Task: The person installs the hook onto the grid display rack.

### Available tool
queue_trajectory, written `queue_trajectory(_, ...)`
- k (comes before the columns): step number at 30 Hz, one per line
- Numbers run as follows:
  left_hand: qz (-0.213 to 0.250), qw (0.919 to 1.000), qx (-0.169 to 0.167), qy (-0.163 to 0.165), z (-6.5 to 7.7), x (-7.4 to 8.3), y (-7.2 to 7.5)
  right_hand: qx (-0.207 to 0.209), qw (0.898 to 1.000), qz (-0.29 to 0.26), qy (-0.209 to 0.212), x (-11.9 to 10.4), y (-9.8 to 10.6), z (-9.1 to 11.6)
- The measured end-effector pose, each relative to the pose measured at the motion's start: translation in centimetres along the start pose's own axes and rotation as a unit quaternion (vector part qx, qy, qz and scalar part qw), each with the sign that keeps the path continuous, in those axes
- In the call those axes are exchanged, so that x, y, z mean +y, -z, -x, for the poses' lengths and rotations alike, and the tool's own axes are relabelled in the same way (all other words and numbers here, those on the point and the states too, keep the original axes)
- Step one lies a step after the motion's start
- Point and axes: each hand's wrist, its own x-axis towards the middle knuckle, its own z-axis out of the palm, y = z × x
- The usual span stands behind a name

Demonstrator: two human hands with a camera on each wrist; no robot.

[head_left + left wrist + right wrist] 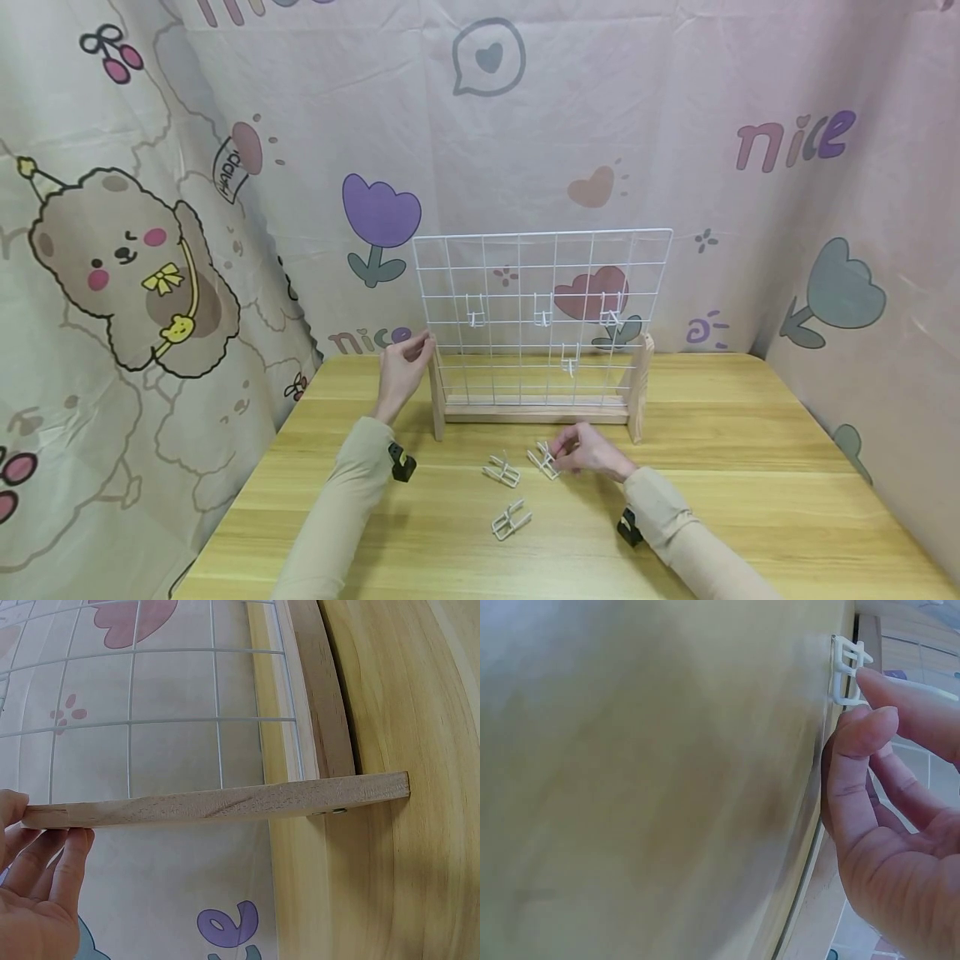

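Observation:
A white wire grid panel (517, 333) stands upright in a wooden stand (536, 413). My left hand (402, 373) pinches the top of the stand's left wooden upright (225, 804), thumb on one face and fingers on the other in the left wrist view. Down in front of the stand, my right hand (588, 451) has its fingertips at a white double-prong hook (543, 461) low over the table. The right wrist view has this hook (838, 671) between the fingertips.
Two more loose hooks lie on the wooden table (750, 500): one hook (502, 472) left of the right hand, another hook (511, 520) closer to me. Several hooks hang on the grid, including a lower hook (570, 364). A printed curtain (675, 100) hangs behind.

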Motion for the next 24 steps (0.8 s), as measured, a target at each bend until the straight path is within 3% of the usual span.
queue_trajectory(24,0.002,1.0,0.004,-0.005,-0.02,-0.1,-0.03,0.006,0.998,0.038,-0.041,-0.54,-0.51,-0.31)
